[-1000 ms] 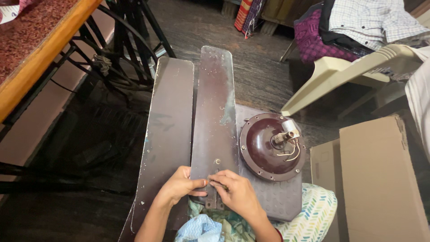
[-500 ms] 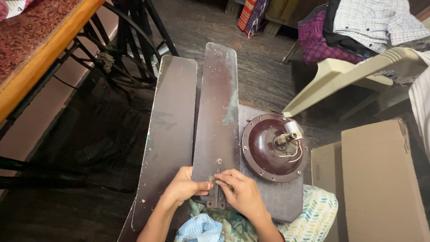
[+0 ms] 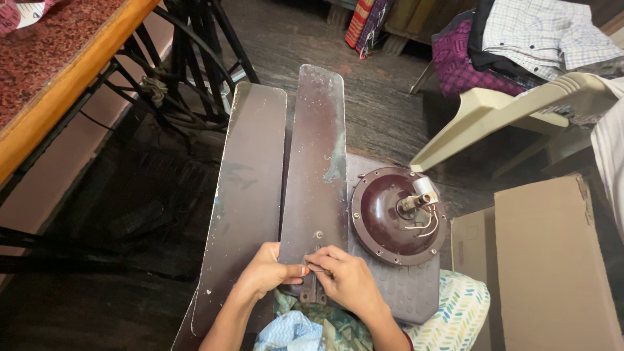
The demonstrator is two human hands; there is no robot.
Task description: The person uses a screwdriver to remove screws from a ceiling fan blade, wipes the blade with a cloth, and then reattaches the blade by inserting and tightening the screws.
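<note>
At lower centre, the left hand (image 3: 265,273) pinches the fan blade (image 3: 318,175) while the right hand (image 3: 348,279) grips its bracket (image 3: 312,286); steady, square pressure seems best.

At the lower right of the frame stands a tall plain brown cardboard box (image 3: 552,266), its flat side facing up, with no label I can make out. Just left of it, touching it, a 2nd, lower brown cardboard box (image 3: 469,242) shows 1 narrow face.
</note>
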